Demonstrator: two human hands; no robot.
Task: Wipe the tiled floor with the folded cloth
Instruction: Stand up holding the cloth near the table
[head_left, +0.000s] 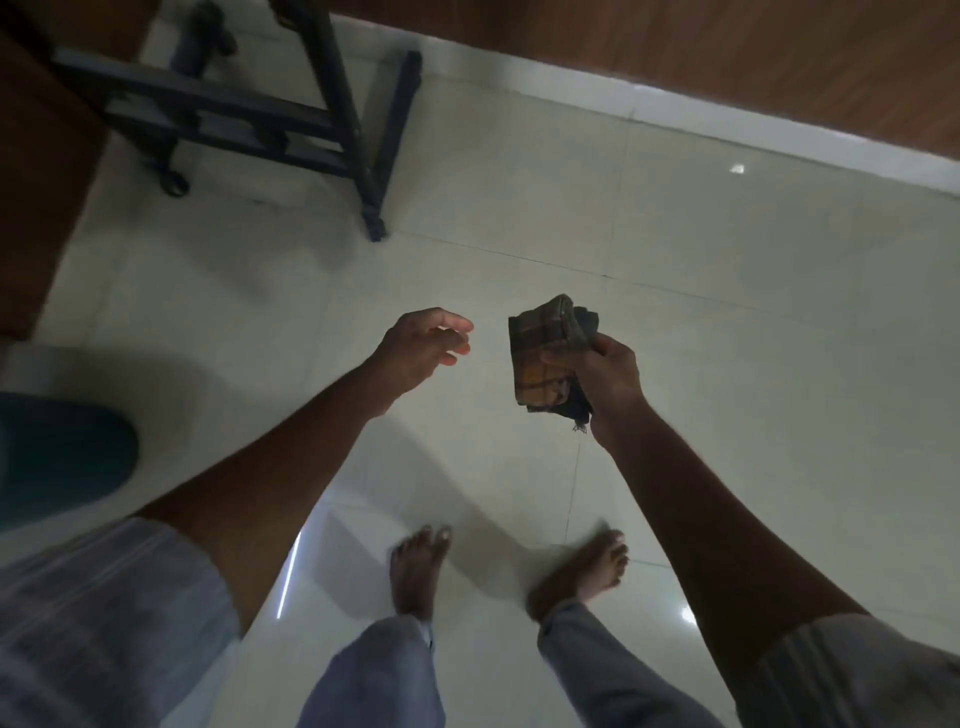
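Two hands | right hand (605, 371) grips folded cloth (545, 358) | left hand (423, 345) loose

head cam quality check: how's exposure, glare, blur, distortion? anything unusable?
Head view: dim and underexposed overall; small glare spots on the glossy tiled floor, plus a bright streak near the feet; right foot motion-blurred; the folded cloth in the right hand and the open left hand are fairly sharp; wide-angle bending shows along the skirting; the dark metal frame is soft.
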